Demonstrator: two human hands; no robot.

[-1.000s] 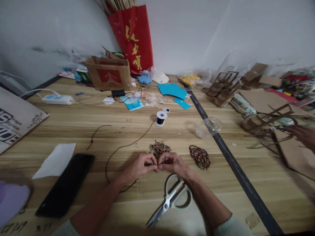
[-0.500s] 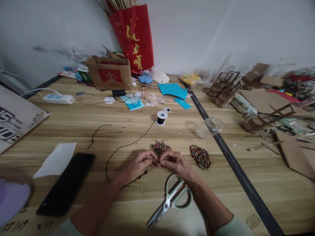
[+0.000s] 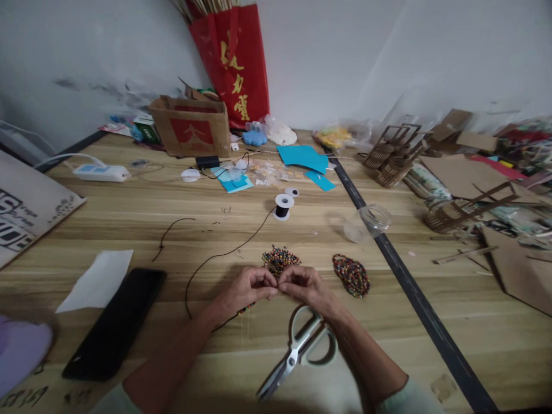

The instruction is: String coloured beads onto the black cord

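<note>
My left hand (image 3: 250, 290) is closed in a pinch on a thin black cord (image 3: 223, 325). Several coloured beads (image 3: 246, 309) are strung on that cord and show just below the palm. Fingertip to fingertip with it, my right hand (image 3: 304, 283) pinches too; what sits between its fingers is too small to make out. Right behind both hands lies a heap of loose, multicoloured beads (image 3: 282, 259). From the left wrist the cord loops back to a white spool (image 3: 282, 211) wound with black cord. Scissors (image 3: 297, 351) lie partly open between my forearms.
A coil of strung beads (image 3: 351, 276) lies right of my hands. At left are a black phone (image 3: 116, 325), white paper (image 3: 97, 280) and a loose cord piece (image 3: 165, 234). Farther off stand a clear round container (image 3: 368, 223), a cardboard box (image 3: 190, 129) and small woven baskets (image 3: 388, 161).
My left fingers have shifted slightly over the cord, so the stretch of cord between the hands and some strung beads are now hidden. My right hand has hardly moved.
</note>
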